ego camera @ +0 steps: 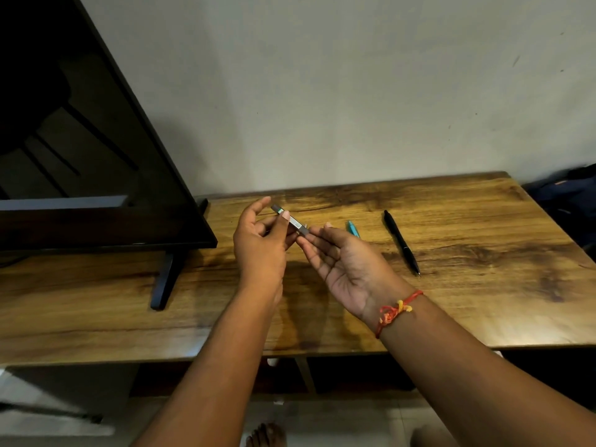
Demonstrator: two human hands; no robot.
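Above the wooden table (467, 304) both hands hold a short grey pen (292, 220) with a white label. My left hand (261, 250) pinches its far end between thumb and fingers. My right hand (348, 269), palm up and wearing a red thread at the wrist, holds the near end at its fingertips. A black pen (401, 241) lies on the table to the right. A teal pen (353, 229) lies just behind my right hand, partly hidden by it.
A dark flat screen (96, 175) on a black stand (164, 279) fills the left side of the table. A plain wall rises behind. A dark bag (567, 195) sits past the table's right end. Bare feet show on the floor below.
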